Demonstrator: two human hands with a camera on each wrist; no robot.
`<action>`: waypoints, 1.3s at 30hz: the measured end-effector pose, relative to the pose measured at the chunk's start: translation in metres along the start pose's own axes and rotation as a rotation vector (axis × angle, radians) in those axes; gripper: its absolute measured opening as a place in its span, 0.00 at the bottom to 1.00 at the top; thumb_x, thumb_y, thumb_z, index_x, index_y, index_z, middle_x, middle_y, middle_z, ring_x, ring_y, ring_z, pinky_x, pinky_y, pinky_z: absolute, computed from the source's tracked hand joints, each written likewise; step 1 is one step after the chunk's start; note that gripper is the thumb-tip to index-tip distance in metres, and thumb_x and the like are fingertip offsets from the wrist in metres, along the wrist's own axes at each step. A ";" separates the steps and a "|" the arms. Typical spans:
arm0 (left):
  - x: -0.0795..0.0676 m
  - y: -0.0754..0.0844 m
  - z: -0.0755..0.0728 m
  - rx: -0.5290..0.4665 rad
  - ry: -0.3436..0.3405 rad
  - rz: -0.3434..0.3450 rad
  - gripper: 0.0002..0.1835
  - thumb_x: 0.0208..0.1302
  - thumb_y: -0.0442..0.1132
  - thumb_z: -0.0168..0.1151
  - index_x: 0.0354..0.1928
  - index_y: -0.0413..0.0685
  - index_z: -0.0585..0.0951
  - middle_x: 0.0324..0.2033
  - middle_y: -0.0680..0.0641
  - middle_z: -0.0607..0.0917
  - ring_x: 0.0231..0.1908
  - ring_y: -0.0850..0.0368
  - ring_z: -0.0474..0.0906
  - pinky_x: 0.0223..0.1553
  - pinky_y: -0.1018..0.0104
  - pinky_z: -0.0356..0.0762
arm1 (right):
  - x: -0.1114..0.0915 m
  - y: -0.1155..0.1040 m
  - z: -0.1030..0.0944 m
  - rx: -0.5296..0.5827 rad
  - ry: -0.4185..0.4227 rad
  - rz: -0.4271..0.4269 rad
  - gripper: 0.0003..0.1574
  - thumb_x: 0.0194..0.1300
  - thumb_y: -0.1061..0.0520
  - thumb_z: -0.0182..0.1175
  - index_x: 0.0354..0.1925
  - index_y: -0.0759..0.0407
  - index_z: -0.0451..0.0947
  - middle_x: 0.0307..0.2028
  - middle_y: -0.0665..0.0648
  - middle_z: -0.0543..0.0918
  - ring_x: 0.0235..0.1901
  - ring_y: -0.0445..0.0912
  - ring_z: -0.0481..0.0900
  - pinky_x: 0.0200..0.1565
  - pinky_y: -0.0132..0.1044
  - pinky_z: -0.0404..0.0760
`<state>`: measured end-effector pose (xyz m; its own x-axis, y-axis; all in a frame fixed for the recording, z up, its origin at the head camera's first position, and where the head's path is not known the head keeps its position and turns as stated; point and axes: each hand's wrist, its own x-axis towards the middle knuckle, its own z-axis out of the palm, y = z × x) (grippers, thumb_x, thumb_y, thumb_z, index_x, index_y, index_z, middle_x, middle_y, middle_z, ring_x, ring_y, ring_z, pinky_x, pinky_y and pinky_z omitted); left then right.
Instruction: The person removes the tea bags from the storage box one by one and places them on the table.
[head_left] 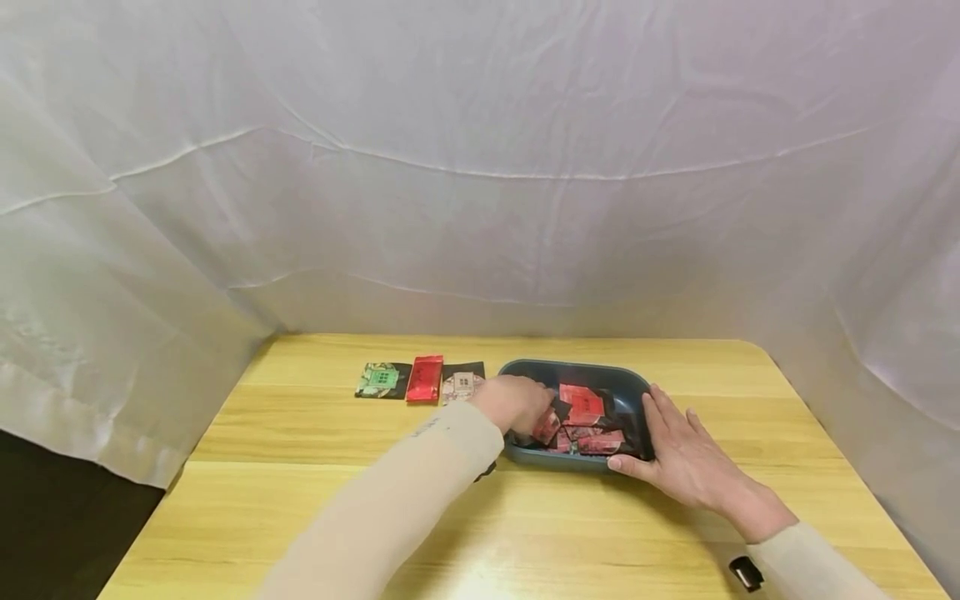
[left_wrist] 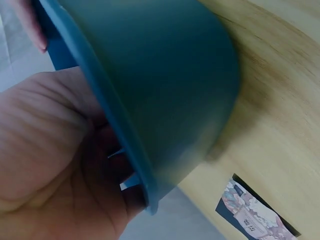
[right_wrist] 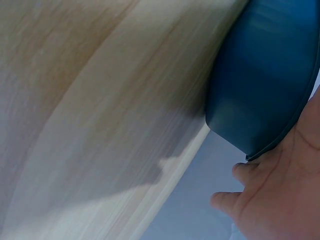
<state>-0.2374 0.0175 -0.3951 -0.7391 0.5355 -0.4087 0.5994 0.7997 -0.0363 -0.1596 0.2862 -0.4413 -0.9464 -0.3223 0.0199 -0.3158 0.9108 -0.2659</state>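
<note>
A dark blue box [head_left: 567, 461] with rounded corners stands on the table, holding several red and black packets [head_left: 582, 406]. My left hand [head_left: 516, 402] reaches over its left end, with the fingers down among the packets. In the left wrist view the left hand [left_wrist: 65, 150] passes over the rim of the box [left_wrist: 165, 75], and its fingertips are hidden inside. Whether they pinch a packet does not show. Against the right end of the box lies my right hand [head_left: 690, 458], fingers extended along the rim and thumb at the front corner.
Left of the box lie a green-and-black packet [head_left: 381, 379], a red packet [head_left: 424, 379] and a pale pink-and-black packet [head_left: 462, 383], in a row on the wooden table [head_left: 300, 492]. White cloth [head_left: 480, 208] hangs behind the table and along both sides.
</note>
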 end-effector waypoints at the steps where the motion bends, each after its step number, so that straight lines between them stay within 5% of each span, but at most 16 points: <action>1: 0.001 0.000 0.000 0.004 0.004 0.001 0.28 0.72 0.42 0.67 0.73 0.58 0.76 0.64 0.52 0.83 0.57 0.56 0.80 0.55 0.62 0.81 | 0.000 0.000 0.000 -0.001 0.000 0.000 0.78 0.65 0.18 0.59 0.80 0.78 0.46 0.81 0.77 0.47 0.79 0.71 0.52 0.74 0.76 0.51; 8: 0.002 -0.001 0.002 0.078 0.036 -0.016 0.39 0.67 0.53 0.72 0.78 0.62 0.69 0.71 0.51 0.76 0.68 0.50 0.71 0.67 0.57 0.76 | 0.000 -0.002 -0.001 0.015 -0.012 0.008 0.78 0.66 0.19 0.59 0.80 0.78 0.45 0.82 0.76 0.45 0.79 0.72 0.52 0.74 0.76 0.50; 12: 0.001 -0.002 0.004 0.074 0.060 -0.014 0.40 0.61 0.62 0.76 0.71 0.60 0.74 0.69 0.48 0.76 0.66 0.49 0.71 0.66 0.57 0.76 | 0.000 -0.002 -0.002 0.024 -0.022 0.010 0.78 0.66 0.19 0.59 0.80 0.78 0.44 0.82 0.76 0.43 0.79 0.72 0.51 0.74 0.76 0.50; 15: 0.000 -0.002 0.005 0.079 0.069 -0.002 0.33 0.61 0.61 0.76 0.64 0.59 0.77 0.67 0.48 0.77 0.63 0.50 0.71 0.64 0.58 0.76 | 0.000 -0.002 -0.002 0.021 -0.020 0.006 0.77 0.66 0.20 0.59 0.80 0.78 0.44 0.82 0.76 0.43 0.79 0.72 0.51 0.73 0.76 0.50; 21: -0.001 -0.002 0.007 0.099 0.074 -0.002 0.33 0.65 0.55 0.73 0.69 0.54 0.78 0.67 0.50 0.79 0.62 0.52 0.73 0.65 0.60 0.77 | -0.001 -0.002 -0.003 0.020 -0.014 0.005 0.77 0.66 0.20 0.59 0.80 0.78 0.44 0.82 0.76 0.43 0.79 0.72 0.51 0.73 0.76 0.50; 39: -0.002 0.001 0.009 0.007 0.258 -0.013 0.42 0.55 0.68 0.76 0.63 0.54 0.71 0.56 0.51 0.72 0.56 0.55 0.68 0.60 0.58 0.77 | 0.001 -0.001 0.000 0.025 -0.016 0.013 0.78 0.66 0.20 0.59 0.80 0.78 0.44 0.82 0.76 0.43 0.79 0.73 0.52 0.73 0.76 0.50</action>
<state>-0.2324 0.0143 -0.4028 -0.7999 0.5778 -0.1619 0.5911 0.8053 -0.0464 -0.1600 0.2853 -0.4410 -0.9490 -0.3151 0.0007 -0.3018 0.9081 -0.2903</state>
